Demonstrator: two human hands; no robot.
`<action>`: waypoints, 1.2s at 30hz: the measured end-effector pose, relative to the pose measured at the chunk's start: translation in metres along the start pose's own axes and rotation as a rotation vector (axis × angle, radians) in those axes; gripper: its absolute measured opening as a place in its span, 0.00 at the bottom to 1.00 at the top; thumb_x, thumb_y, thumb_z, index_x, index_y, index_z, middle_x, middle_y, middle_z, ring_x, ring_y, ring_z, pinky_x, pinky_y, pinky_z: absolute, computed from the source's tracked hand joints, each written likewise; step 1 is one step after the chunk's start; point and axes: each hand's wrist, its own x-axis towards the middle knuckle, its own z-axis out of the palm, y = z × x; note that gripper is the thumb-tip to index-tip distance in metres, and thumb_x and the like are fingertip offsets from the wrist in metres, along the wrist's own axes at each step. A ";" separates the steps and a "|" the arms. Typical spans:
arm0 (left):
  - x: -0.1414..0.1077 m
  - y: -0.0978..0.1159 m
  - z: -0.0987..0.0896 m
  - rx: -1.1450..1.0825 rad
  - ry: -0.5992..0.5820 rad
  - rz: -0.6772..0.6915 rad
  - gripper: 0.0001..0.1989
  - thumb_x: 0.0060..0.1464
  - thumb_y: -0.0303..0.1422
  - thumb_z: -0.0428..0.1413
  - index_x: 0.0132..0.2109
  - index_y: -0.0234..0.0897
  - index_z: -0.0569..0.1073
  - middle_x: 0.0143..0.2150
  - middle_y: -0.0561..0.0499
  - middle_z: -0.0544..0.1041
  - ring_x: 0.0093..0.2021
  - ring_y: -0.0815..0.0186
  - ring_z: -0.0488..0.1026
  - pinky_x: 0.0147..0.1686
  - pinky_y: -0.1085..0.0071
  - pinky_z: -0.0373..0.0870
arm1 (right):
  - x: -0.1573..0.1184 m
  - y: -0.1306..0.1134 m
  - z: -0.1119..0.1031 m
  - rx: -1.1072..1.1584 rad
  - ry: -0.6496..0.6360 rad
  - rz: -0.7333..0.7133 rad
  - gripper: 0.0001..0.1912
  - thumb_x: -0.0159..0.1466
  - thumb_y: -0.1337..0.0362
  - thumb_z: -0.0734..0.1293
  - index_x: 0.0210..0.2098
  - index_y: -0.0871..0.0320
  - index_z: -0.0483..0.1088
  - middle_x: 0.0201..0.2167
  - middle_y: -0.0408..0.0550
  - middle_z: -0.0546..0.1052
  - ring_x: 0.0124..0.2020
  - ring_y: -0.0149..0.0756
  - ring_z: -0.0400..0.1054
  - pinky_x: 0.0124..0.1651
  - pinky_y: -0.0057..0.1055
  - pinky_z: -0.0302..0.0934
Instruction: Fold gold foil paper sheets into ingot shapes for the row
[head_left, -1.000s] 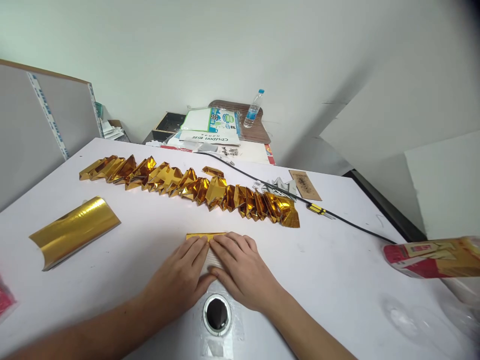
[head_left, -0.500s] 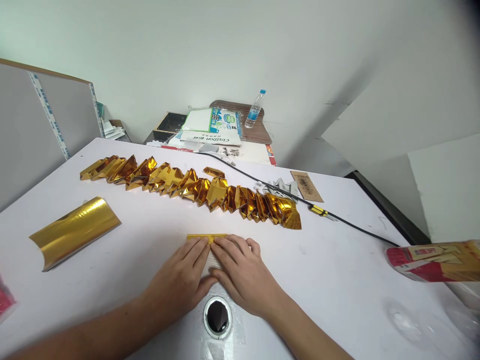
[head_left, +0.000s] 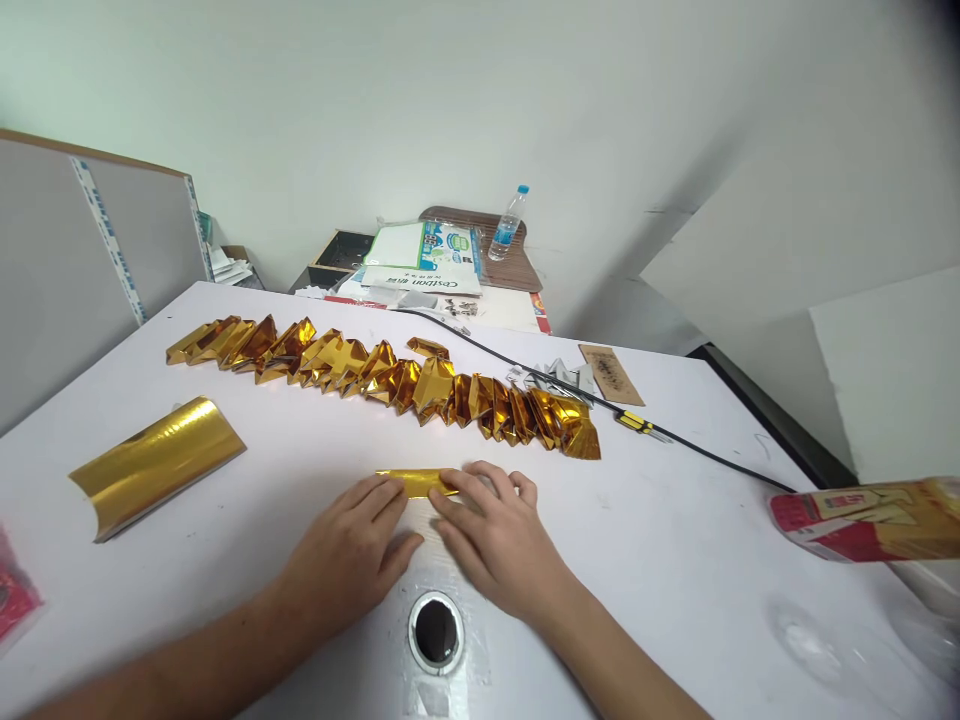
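We see a white table (head_left: 675, 540) taking up most of the frame, both hands working at its near middle. Largest item after that: the long row of folded gold pieces (head_left: 390, 378), overlapped like shingles just beyond the hands, probably lined up that way to keep finished ones out of the working spot. Off to the left of the hands lies a curled gold foil sheet stack (head_left: 154, 462), arched up off the table, near enough to reach. Far to the right of the hands, a red and yellow packet (head_left: 862, 520) sits at the table edge. A black cable (head_left: 570, 392) runs behind the gold row, well apart from the hands. A round hole (head_left: 435, 632) in the table sits just below the wrists.

Left hand (head_left: 349, 565) lies flat, fingers spread and pressing down, not clamped round anything. Right hand (head_left: 499, 545) is likewise flat, fingertips on the far edge. Between and under both is the gold paper strip (head_left: 417, 483), a narrow folded piece flat on the table, its far edge showing past the fingertips. We judge the palms-down press is there to crease the fold and stop the slippery foil sliding. Most of the strip is hidden under the hands.
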 end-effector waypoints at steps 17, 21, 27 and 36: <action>0.006 -0.034 0.000 -0.052 0.017 -0.023 0.05 0.65 0.28 0.56 0.38 0.37 0.75 0.53 0.45 0.81 0.54 0.54 0.74 0.53 0.54 0.76 | 0.007 0.010 0.006 0.194 0.130 -0.030 0.12 0.71 0.59 0.68 0.33 0.57 0.74 0.48 0.46 0.82 0.58 0.46 0.68 0.57 0.47 0.46; 0.012 -0.033 -0.003 -0.097 0.004 0.004 0.05 0.66 0.25 0.55 0.47 0.37 0.73 0.48 0.47 0.81 0.51 0.56 0.74 0.51 0.57 0.74 | 0.006 0.009 0.006 0.172 0.122 -0.011 0.06 0.73 0.62 0.65 0.44 0.56 0.74 0.45 0.47 0.80 0.51 0.41 0.68 0.53 0.44 0.47; 0.015 -0.032 -0.003 -0.083 0.040 0.096 0.10 0.66 0.23 0.53 0.50 0.39 0.75 0.41 0.48 0.77 0.44 0.59 0.71 0.44 0.62 0.70 | 0.006 0.004 0.009 0.140 0.110 0.015 0.10 0.70 0.65 0.66 0.50 0.55 0.74 0.41 0.49 0.75 0.45 0.40 0.65 0.49 0.39 0.52; 0.014 -0.029 -0.014 -0.123 -0.119 0.045 0.08 0.55 0.23 0.58 0.40 0.40 0.76 0.45 0.50 0.81 0.49 0.58 0.73 0.48 0.58 0.67 | 0.004 0.006 -0.010 0.210 -0.056 -0.053 0.02 0.68 0.65 0.68 0.37 0.57 0.71 0.42 0.49 0.78 0.48 0.41 0.69 0.53 0.42 0.52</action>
